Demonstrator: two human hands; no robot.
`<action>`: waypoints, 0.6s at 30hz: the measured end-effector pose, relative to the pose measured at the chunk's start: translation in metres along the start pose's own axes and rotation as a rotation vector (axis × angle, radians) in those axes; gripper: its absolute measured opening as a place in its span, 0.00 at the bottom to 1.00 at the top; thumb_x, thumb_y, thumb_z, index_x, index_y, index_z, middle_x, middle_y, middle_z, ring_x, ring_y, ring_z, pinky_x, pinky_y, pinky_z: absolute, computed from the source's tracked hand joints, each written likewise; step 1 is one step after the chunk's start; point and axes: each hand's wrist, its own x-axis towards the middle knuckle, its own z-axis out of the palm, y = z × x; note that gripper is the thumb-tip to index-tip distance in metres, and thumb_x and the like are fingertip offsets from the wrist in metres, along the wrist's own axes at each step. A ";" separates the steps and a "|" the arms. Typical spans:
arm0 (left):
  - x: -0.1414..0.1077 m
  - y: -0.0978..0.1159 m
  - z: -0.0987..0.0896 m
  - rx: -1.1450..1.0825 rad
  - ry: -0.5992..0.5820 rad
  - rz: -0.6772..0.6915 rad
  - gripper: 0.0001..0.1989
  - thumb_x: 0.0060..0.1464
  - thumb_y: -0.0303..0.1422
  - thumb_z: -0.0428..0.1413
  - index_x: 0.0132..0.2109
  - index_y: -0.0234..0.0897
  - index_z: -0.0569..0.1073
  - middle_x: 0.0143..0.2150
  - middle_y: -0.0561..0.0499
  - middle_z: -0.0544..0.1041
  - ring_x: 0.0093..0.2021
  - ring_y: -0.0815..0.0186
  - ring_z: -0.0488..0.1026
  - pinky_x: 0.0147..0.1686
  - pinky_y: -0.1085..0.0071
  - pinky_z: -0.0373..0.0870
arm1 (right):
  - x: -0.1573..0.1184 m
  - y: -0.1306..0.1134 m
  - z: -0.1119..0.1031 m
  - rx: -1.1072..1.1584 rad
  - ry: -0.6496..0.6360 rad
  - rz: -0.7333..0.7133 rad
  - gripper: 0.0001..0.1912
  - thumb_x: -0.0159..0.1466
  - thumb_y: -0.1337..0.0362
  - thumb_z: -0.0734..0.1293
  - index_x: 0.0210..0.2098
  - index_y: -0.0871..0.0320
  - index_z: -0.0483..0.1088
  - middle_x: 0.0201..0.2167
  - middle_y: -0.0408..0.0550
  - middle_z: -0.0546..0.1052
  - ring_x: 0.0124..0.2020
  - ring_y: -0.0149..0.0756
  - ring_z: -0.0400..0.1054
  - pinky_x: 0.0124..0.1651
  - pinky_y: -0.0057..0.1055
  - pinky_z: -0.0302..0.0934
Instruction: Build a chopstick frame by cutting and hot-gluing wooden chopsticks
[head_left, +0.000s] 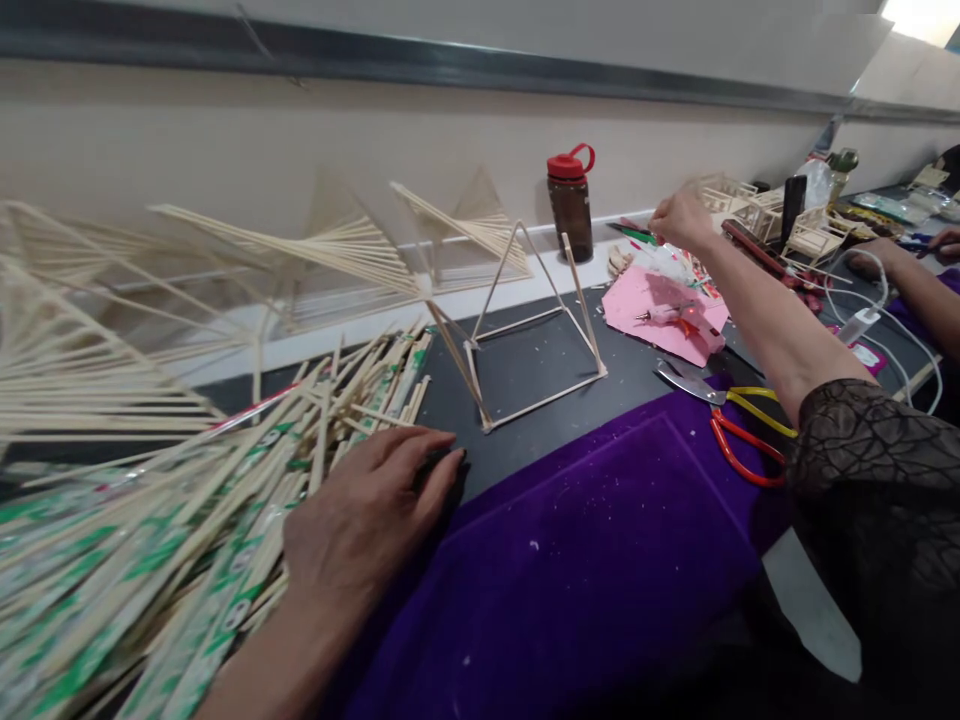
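My left hand lies on the dark tabletop beside a heap of thin wooden sticks, some in green-printed wrappers. Its fingers are loosely bent, thumb apart, and nothing shows in them. In front of it stands a frame of glued sticks with a square base and raised pieces. My right hand reaches far forward, next to a green-handled tool. Its fingers are blurred and point down, so their grip is unclear. Below that arm, a glue gun with a red light rests on a pink sheet.
Pliers with red and yellow handles lie on a purple cloth. A red-capped bottle stands by the wall. Twisted stick structures line the left back. A white cable and another person's hand are at right.
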 end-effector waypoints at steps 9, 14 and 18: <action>0.002 0.006 -0.006 -0.081 -0.200 -0.137 0.23 0.66 0.47 0.42 0.40 0.45 0.79 0.48 0.47 0.82 0.49 0.55 0.79 0.43 0.60 0.75 | -0.008 0.010 0.023 -0.149 -0.156 -0.128 0.19 0.61 0.71 0.68 0.50 0.57 0.80 0.51 0.52 0.82 0.52 0.46 0.75 0.53 0.35 0.66; 0.004 0.009 -0.006 -0.115 -0.220 -0.106 0.24 0.65 0.46 0.42 0.39 0.42 0.80 0.46 0.45 0.82 0.49 0.56 0.79 0.46 0.61 0.75 | -0.005 0.005 0.048 -0.208 -0.224 0.018 0.18 0.64 0.61 0.69 0.48 0.67 0.79 0.52 0.69 0.79 0.54 0.57 0.73 0.52 0.41 0.66; 0.002 0.007 -0.004 -0.109 -0.224 -0.101 0.25 0.66 0.46 0.42 0.40 0.40 0.81 0.46 0.43 0.82 0.49 0.55 0.79 0.46 0.61 0.75 | 0.004 0.009 0.062 -0.152 -0.239 -0.017 0.18 0.62 0.60 0.71 0.46 0.67 0.79 0.47 0.70 0.80 0.52 0.57 0.74 0.52 0.42 0.66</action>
